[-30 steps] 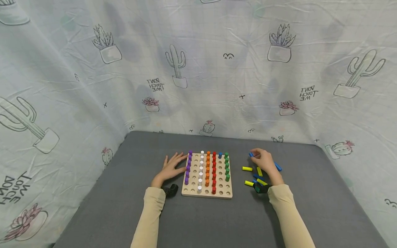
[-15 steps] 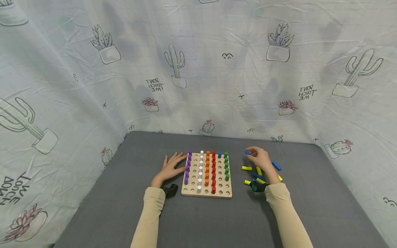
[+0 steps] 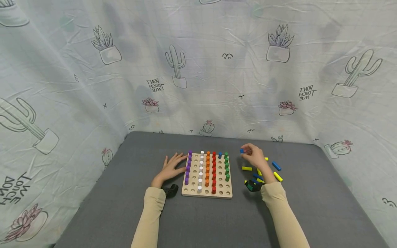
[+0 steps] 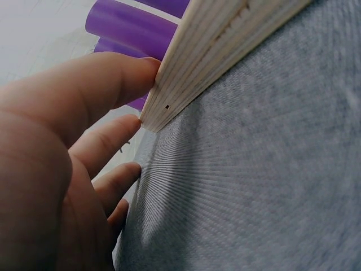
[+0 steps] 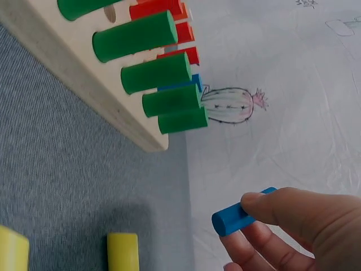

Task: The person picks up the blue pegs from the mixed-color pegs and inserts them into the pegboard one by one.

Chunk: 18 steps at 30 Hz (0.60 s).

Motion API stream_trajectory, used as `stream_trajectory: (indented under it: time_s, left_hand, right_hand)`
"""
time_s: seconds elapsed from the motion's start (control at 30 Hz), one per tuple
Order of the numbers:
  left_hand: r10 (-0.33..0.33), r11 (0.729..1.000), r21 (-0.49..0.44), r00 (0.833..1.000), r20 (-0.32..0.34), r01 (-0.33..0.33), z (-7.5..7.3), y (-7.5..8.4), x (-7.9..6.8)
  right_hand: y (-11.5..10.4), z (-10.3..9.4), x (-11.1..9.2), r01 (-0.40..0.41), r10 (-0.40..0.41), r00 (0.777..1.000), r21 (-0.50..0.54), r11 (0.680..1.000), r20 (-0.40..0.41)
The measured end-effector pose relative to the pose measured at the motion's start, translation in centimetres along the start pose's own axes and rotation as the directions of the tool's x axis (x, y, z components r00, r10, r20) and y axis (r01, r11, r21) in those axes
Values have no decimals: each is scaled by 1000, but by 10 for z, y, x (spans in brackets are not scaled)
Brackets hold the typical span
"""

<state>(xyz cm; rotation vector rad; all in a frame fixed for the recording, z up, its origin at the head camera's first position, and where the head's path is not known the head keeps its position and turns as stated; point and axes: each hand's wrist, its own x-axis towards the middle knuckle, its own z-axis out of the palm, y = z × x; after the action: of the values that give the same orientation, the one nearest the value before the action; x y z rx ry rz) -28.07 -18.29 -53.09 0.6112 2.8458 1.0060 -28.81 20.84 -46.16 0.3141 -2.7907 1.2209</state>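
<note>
A wooden pegboard [image 3: 206, 193] lies on the grey table with columns of purple, white, orange, red and green pegs standing in its holes. One blue peg [image 3: 220, 155] stands at the far end of a column between the red and green ones. My left hand [image 3: 170, 168] rests at the board's left edge with fingers spread; in the left wrist view thumb and fingertips touch its wooden side [image 4: 197, 56]. To the right of the board, my right hand [image 3: 255, 157] pinches a blue peg [image 5: 232, 219] between thumb and fingers, held above the table.
Loose yellow pegs [image 3: 247, 168] and blue pegs [image 3: 276, 166] lie on the table right of the board, some under my right wrist. A patterned curtain [image 3: 198, 86] rises behind the table's far edge [image 3: 173, 134].
My right hand has moved left and slightly away from me, carrying the blue peg off the loose pegs toward the board. My left hand has stayed in place.
</note>
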Motion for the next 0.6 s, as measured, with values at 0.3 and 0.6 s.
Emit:
stream_trajectory:
  time_s: [0.3,0.6]
  left_hand:
    - [2,1000,4,1000,-3,-2,0,2,0]
    - [-18,1000,5,1000,3,18,-1,4,-2]
  right_hand:
    - [-8,10,3,24,-24,1000,8,1000,14]
    - [-19,19,4,51,-50,999,-4,999,10]
